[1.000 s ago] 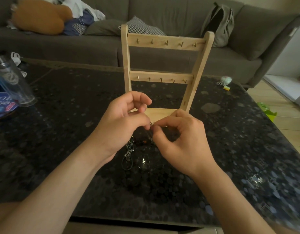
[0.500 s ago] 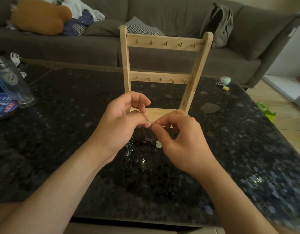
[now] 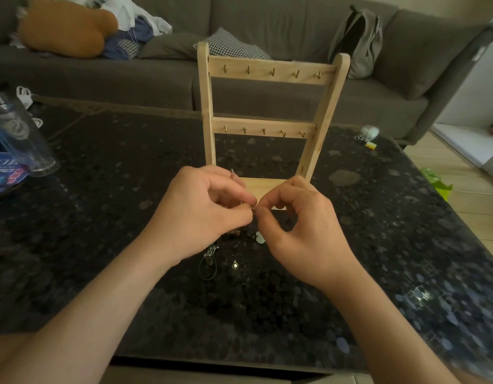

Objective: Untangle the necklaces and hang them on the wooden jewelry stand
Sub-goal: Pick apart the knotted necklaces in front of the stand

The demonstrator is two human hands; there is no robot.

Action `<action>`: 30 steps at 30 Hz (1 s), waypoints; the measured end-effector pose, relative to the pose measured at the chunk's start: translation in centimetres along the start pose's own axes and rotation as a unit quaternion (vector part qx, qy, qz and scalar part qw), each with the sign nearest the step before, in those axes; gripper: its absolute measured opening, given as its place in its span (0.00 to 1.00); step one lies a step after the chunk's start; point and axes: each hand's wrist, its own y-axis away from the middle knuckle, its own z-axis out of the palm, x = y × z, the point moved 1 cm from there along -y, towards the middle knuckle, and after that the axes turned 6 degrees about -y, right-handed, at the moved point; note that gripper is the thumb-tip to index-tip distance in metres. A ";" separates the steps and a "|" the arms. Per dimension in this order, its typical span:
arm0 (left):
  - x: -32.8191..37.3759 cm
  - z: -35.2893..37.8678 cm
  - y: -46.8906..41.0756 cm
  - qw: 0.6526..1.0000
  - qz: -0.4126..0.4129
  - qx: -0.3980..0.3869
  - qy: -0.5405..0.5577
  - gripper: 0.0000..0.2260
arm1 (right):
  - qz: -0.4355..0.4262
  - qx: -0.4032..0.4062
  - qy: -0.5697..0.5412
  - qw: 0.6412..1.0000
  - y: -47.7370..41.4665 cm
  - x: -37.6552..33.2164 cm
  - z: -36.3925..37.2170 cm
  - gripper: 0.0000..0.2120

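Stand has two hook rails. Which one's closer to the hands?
The lower rail, the crossbar halfway up the wooden stand, above the left hand and right hand. The upper rail spans the top, farther off.

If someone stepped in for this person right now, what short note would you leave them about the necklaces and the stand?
Left hand: pinches a thin chain of the tangled metal necklaces.
Right hand: pinches the same chain, right beside the left's fingertips.
The rest trails under the hands toward the dark speckled table, before the pale wooden jewelry stand.
Done: nothing hung; all hooks bare.
Left: untangle, hang each.
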 end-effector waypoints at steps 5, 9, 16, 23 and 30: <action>-0.2 0.2 0.1 0.999 0.020 0.022 -0.042 0.07 | -0.009 0.005 0.020 1.000 -0.1 0.1 -0.2 0.02; 0.0 0.4 0.2 0.995 0.056 0.019 -0.078 0.04 | -0.025 0.020 0.033 0.999 0.0 0.2 -0.2 0.03; 0.4 0.2 0.5 0.992 0.072 -0.010 -0.100 0.03 | -0.028 0.016 0.055 0.998 0.1 0.1 -0.3 0.08; 0.5 0.2 0.2 0.997 -0.067 -0.035 0.026 0.06 | -0.023 0.012 0.033 0.999 0.1 -0.2 -0.5 0.05; 0.2 0.8 0.1 0.957 -0.217 -0.059 0.185 0.04 | -0.028 0.035 -0.034 0.998 0.0 -0.2 -0.8 0.03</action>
